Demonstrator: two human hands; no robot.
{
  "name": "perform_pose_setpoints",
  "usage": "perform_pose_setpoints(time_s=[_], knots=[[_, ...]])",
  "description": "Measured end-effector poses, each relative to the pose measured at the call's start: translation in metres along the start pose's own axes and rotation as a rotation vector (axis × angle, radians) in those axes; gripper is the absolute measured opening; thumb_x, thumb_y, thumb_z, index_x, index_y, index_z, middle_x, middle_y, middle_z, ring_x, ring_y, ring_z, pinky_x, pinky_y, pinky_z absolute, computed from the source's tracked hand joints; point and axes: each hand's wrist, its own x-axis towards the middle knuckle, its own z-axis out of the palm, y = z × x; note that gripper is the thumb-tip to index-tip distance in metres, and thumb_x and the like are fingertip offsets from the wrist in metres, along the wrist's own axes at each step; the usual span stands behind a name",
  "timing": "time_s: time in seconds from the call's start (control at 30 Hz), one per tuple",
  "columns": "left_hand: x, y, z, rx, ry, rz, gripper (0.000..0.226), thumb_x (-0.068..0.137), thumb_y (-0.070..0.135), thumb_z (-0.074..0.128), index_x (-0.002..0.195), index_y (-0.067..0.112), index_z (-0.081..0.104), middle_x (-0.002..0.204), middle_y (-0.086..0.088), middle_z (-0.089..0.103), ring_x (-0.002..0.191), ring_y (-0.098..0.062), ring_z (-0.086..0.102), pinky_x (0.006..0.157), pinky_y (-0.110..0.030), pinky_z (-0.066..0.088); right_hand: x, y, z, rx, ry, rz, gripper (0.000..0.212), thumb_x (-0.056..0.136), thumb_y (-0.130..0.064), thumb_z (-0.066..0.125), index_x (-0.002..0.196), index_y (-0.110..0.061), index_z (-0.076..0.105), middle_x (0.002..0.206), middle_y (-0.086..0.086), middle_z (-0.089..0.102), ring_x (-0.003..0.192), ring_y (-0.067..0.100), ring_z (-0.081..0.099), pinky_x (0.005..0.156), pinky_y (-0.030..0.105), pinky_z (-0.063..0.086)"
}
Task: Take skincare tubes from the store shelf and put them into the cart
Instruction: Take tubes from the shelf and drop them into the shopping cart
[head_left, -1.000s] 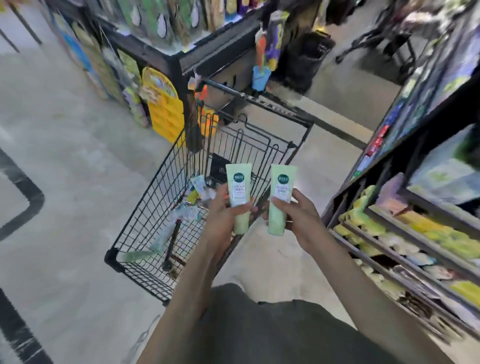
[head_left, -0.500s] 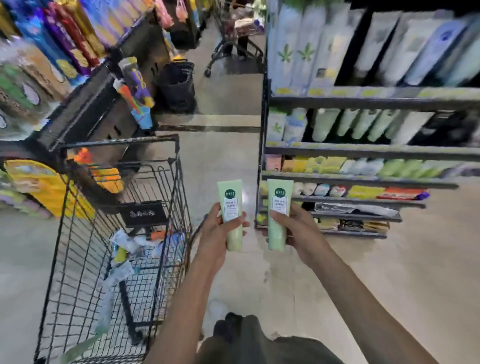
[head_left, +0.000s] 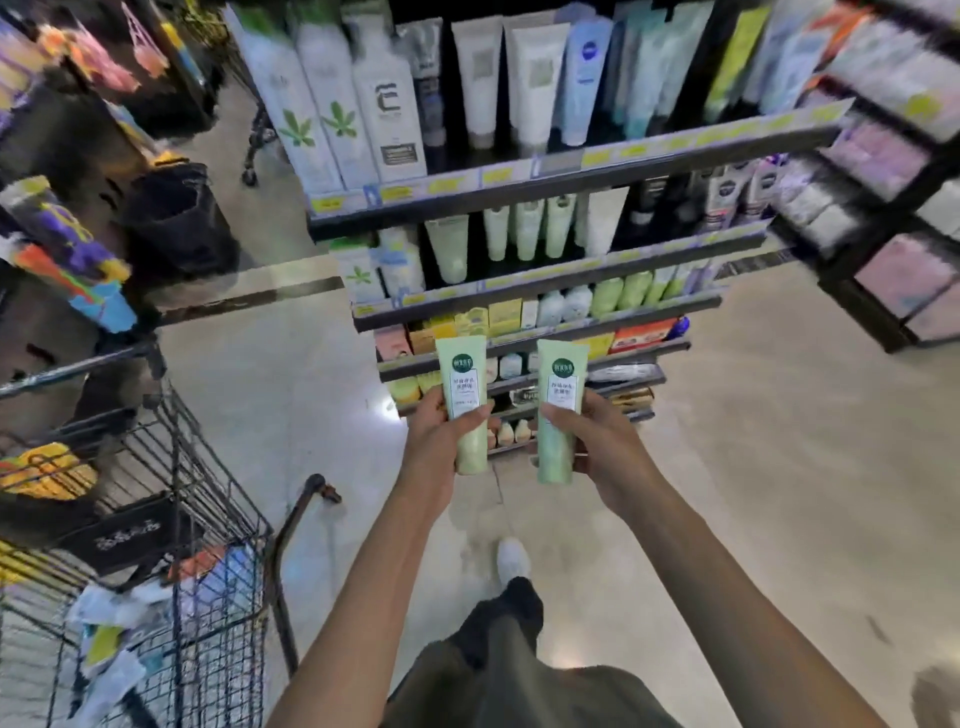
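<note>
I hold two pale green skincare tubes upright in front of me, caps down. My left hand (head_left: 441, 439) grips the left green tube (head_left: 464, 384). My right hand (head_left: 597, 441) grips the right green tube (head_left: 560, 395). Both have a round dark green logo and a white label. Straight ahead stands the store shelf (head_left: 545, 176) with rows of white, green and blue tubes. The black wire cart (head_left: 208, 530) is at my lower left, with several packets and tubes lying in it.
A second shelf unit (head_left: 893, 208) stands at the right. A display rack with colourful packets (head_left: 57, 244) and a black bin (head_left: 176, 218) are at the left. My white shoe (head_left: 511, 558) steps on the beige floor between cart and shelf.
My view has swung right from the cart to the shelf, so the cart has slid to the lower left. Both hands still hold their tubes the same way.
</note>
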Motion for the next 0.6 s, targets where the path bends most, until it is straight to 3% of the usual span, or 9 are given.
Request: perform_pose_setpoints(time_s=[0.13,0.27,0.43,0.5,0.6], knots=[[0.035,0.004,0.029,0.004,-0.010,0.004,0.047,0.087,-0.003,0.073,0.130,0.010,0.059,0.114,-0.016,0.074,0.087,-0.027,0.072,0.066,-0.036,0.060,0.031,-0.016,-0.021,-0.002,0.006,0.002,0.033,0.092,-0.021,0.075,0.123,-0.018,0.067,0.098,0.009,0.078,0.084,0.034,0.075,0.084,0.054,0.062],[0.080,0.003,0.055,0.025,0.019,0.009,0.050,0.084,-0.001,0.077,0.129,0.015,0.062,0.116,-0.008,0.074,0.101,-0.027,0.072,0.078,-0.040,0.061,0.070,-0.034,-0.039,-0.004,0.020,0.017,0.034,0.091,-0.022,0.076,0.124,-0.021,0.068,0.107,0.011,0.078,0.086,0.027,0.075,0.071,0.039,0.060],[0.141,0.005,0.085,0.048,0.091,0.034,0.046,0.083,0.003,0.079,0.125,0.014,0.064,0.116,-0.002,0.075,0.105,-0.021,0.072,0.087,-0.039,0.060,0.123,-0.060,-0.057,-0.047,0.014,0.006,0.040,0.082,-0.033,0.083,0.120,-0.028,0.072,0.111,0.005,0.077,0.107,0.034,0.071,0.092,0.053,0.057],[0.164,0.008,0.093,0.067,0.121,0.048,0.043,0.083,0.003,0.079,0.122,0.014,0.064,0.116,-0.001,0.075,0.104,-0.016,0.072,0.086,-0.035,0.059,0.141,-0.069,-0.061,-0.043,0.002,0.012,0.046,0.076,-0.037,0.085,0.119,-0.027,0.072,0.110,0.005,0.078,0.107,0.035,0.072,0.089,0.051,0.058],[0.191,0.018,0.104,0.099,0.178,0.070,0.042,0.084,0.005,0.079,0.121,0.015,0.063,0.115,0.002,0.074,0.102,-0.011,0.072,0.076,-0.025,0.057,0.166,-0.080,-0.068,-0.041,-0.044,0.025,0.037,0.088,-0.025,0.079,0.124,-0.019,0.068,0.106,0.012,0.078,0.096,0.038,0.074,0.076,0.043,0.059]])
